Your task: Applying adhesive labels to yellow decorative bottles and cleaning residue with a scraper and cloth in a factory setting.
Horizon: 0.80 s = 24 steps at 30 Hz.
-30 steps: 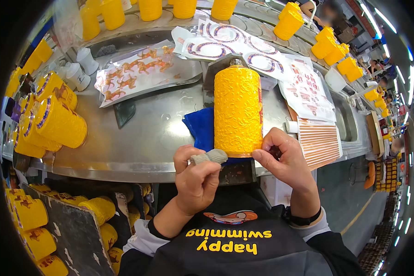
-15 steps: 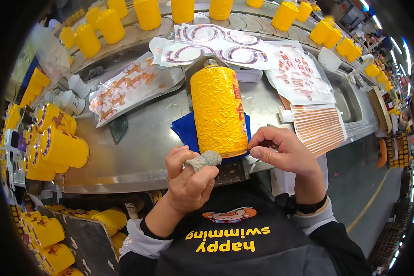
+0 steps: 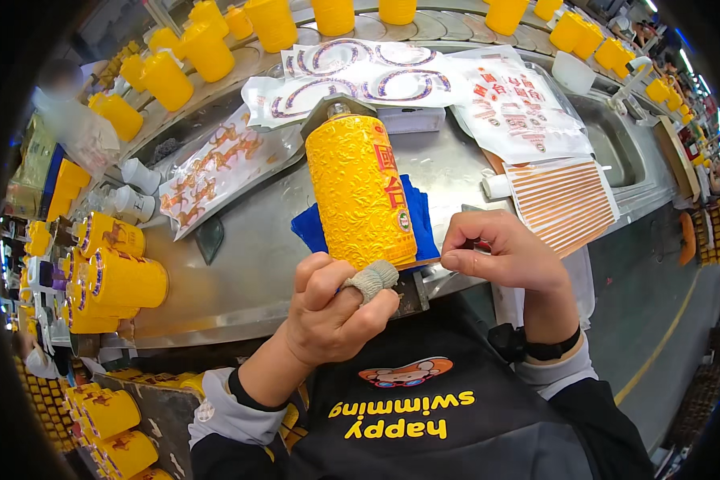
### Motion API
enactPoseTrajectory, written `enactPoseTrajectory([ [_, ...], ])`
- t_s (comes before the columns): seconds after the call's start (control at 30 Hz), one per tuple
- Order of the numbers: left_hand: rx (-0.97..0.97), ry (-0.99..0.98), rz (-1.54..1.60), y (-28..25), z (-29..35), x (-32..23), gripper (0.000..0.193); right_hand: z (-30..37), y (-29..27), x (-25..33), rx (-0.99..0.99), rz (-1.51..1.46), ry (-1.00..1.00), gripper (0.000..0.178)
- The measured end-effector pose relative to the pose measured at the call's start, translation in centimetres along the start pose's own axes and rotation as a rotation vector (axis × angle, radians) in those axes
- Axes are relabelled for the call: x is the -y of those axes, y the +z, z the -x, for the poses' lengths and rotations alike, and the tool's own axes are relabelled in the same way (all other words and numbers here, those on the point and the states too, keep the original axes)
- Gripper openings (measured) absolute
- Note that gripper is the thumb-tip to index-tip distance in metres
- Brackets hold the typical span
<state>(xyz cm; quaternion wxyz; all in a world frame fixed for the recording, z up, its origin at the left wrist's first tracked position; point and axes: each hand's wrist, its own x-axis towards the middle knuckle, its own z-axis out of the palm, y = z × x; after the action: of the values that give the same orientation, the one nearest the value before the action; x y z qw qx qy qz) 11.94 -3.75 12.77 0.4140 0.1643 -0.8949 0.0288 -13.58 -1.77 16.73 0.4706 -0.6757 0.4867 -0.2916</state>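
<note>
In the head view, a tall yellow bottle (image 3: 362,190) with an embossed surface lies tilted on a blue cloth (image 3: 414,212) at the near edge of the steel counter (image 3: 248,272), its neck pointing away from the person and its base toward the chest.

The left hand (image 3: 332,308) rises from the lower edge with the forearm angled up and to the right. Its fingers are curled into a loose fist against the base of the bottle, and one finger wears a grey knitted cot (image 3: 372,280) pressed to the bottle's lower edge.

The right hand (image 3: 500,256) comes in from the right with the wrist bent, knuckles up. Its thumb and forefinger are pinched narrowly on a thin strip (image 3: 424,261) at the bottle's base.

Sheets of labels (image 3: 528,112) lie on the counter beyond the bottle. A striped sheet (image 3: 560,200) lies just past the right hand. More yellow bottles (image 3: 112,276) are stacked at the left.
</note>
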Motion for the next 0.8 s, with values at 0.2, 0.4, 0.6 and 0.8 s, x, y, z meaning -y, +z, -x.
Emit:
enactPoseTrajectory([
  [0.2,-0.022,-0.015,0.012,0.3,0.8,0.1,0.028,0.6,-0.7,-0.6,0.009,-0.017,-0.045,0.014],
  [0.4,0.112,0.102,-0.201,0.5,-0.9,-0.5,0.029,0.8,-1.0,-0.7,0.036,-0.017,0.027,0.016],
  [0.6,0.082,0.106,-0.19,1.1,-0.1,0.0,0.024,0.7,-0.9,-0.9,0.007,-0.023,-0.039,0.016],
  [0.8,0.044,0.113,-0.152,1.2,-0.4,-0.1,0.026,0.7,-1.3,-1.1,0.033,-0.037,0.01,0.016],
])
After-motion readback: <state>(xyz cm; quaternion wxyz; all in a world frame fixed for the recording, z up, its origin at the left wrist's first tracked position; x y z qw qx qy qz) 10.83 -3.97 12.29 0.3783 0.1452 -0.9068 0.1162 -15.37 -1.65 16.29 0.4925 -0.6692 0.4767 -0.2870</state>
